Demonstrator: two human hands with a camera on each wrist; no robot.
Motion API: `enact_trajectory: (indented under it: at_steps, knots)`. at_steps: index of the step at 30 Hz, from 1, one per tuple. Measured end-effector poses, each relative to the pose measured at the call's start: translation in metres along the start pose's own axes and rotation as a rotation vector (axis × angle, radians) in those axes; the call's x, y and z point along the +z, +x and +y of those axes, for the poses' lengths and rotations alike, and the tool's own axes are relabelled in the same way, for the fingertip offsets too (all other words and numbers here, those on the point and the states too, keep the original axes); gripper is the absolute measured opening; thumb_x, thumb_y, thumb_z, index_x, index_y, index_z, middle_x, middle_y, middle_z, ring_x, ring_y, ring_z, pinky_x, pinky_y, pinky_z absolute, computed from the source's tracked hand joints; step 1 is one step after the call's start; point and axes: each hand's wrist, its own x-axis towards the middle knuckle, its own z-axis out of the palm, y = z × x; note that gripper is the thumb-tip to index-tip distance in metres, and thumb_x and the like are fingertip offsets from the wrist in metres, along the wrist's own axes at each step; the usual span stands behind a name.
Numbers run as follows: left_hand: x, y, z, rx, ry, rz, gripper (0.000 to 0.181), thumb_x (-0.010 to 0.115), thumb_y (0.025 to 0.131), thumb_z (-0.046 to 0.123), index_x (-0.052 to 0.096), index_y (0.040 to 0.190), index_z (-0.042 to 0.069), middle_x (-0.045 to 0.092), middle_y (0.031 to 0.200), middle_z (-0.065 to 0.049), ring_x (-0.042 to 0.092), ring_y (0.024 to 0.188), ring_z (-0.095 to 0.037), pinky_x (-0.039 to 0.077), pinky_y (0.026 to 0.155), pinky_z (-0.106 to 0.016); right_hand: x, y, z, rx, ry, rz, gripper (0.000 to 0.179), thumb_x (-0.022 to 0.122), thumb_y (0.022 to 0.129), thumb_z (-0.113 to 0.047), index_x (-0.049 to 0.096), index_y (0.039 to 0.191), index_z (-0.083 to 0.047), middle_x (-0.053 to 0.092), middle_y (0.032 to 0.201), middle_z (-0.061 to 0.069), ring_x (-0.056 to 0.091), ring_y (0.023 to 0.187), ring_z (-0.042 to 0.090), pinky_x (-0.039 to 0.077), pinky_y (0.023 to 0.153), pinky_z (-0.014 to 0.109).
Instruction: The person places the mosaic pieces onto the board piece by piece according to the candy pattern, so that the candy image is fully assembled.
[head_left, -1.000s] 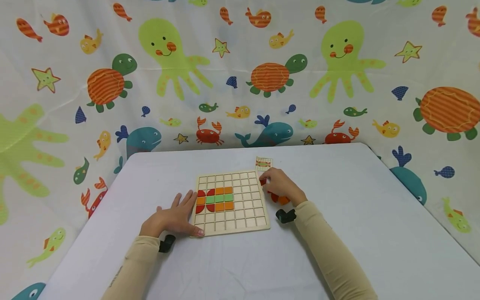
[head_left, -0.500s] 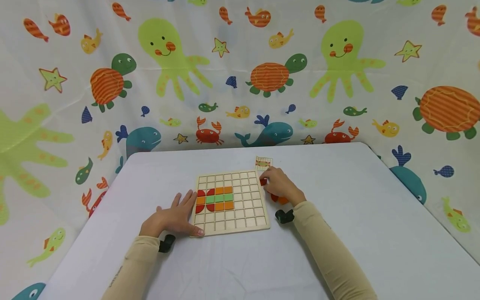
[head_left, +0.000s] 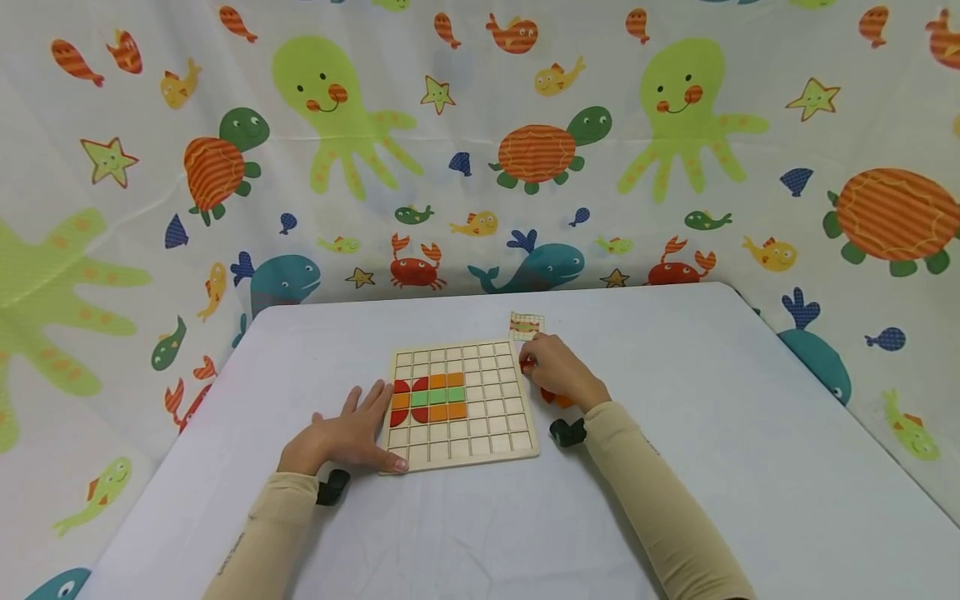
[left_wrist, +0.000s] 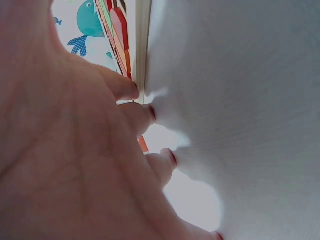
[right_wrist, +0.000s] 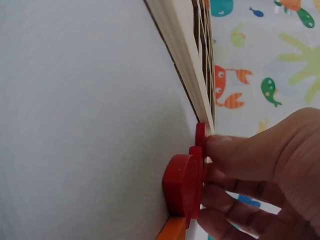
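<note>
A wooden grid board [head_left: 487,446] lies on the table, with red, orange and green tiles [head_left: 438,397] set in its left half. My left hand [head_left: 348,437] is spread flat at the board's left edge, thumb over the near corner. In the left wrist view its fingertips [left_wrist: 148,114] reach down to the cloth beside the board. At the right edge my right hand [head_left: 558,371] pinches a red tile [right_wrist: 200,135] with thumb and curled fingers, low over the table. More red pieces [right_wrist: 182,185] and an orange tile [right_wrist: 172,229] lie close to it, partly under the hand.
A small printed pattern card [head_left: 527,323] lies behind the board's far right corner. White cloth covers the table [head_left: 712,400]. A curtain [head_left: 450,83] printed with sea animals hangs behind it.
My right hand stays at the loose pieces by the board's right edge, its fingers shifting slightly around the red tile. The left hand and the tiles on the board have not moved.
</note>
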Motion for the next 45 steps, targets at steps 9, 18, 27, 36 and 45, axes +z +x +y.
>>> enact_trajectory:
  at_steps: [9, 18, 27, 36, 45]
  knots:
    - [0.001, 0.001, -0.001, -0.009, -0.001, 0.003, 0.142, 0.089, 0.071, 0.069, 0.011, 0.172, 0.007, 0.001, 0.178, -0.022, -0.005, 0.159, -0.055, -0.003, 0.105, -0.092, -0.009, 0.0, 0.001, 0.004, -0.038, -0.11, 0.021, 0.078, 0.099, -0.011, 0.073, 0.117, -0.003, 0.062, 0.115, 0.012, 0.053, 0.111, 0.032, 0.052, 0.102, 0.046]
    - [0.007, 0.01, -0.011, 0.001, -0.007, 0.009, 0.144, 0.088, 0.068, 0.073, 0.011, 0.173, 0.01, 0.002, 0.178, -0.02, -0.006, 0.159, -0.054, -0.005, 0.103, -0.093, -0.005, 0.003, 0.002, 0.042, -0.001, -0.101, 0.018, 0.08, 0.097, -0.01, 0.064, 0.105, -0.004, 0.06, 0.098, 0.009, 0.056, 0.091, 0.027, 0.054, 0.08, 0.037]
    - [0.011, 0.019, -0.019, 0.009, -0.003, 0.014, 0.145, 0.085, 0.067, 0.078, 0.01, 0.174, 0.015, 0.001, 0.179, -0.018, -0.007, 0.159, -0.054, -0.005, 0.101, -0.094, -0.007, 0.001, 0.005, 0.048, 0.18, -0.004, 0.014, 0.072, 0.102, -0.008, 0.059, 0.104, -0.006, 0.063, 0.092, 0.009, 0.059, 0.08, 0.024, 0.05, 0.07, 0.033]
    - [0.014, 0.024, -0.023, -0.011, -0.01, 0.019, 0.157, 0.084, 0.055, 0.087, 0.011, 0.174, 0.014, 0.0, 0.18, -0.015, -0.008, 0.16, -0.051, -0.008, 0.103, -0.092, -0.004, 0.0, -0.003, -0.009, 0.398, 0.064, 0.011, 0.073, 0.103, -0.013, 0.073, 0.112, -0.007, 0.071, 0.098, 0.009, 0.064, 0.072, 0.026, 0.057, 0.065, 0.032]
    - [0.007, 0.012, -0.011, -0.004, -0.007, 0.009, 0.146, 0.087, 0.066, 0.077, 0.011, 0.173, 0.011, 0.001, 0.179, -0.018, -0.007, 0.16, -0.053, -0.006, 0.104, -0.092, 0.002, 0.003, -0.01, -0.045, 0.527, 0.097, 0.021, 0.07, 0.103, -0.007, 0.08, 0.12, -0.002, 0.077, 0.098, 0.007, 0.071, 0.078, 0.02, 0.061, 0.075, 0.031]
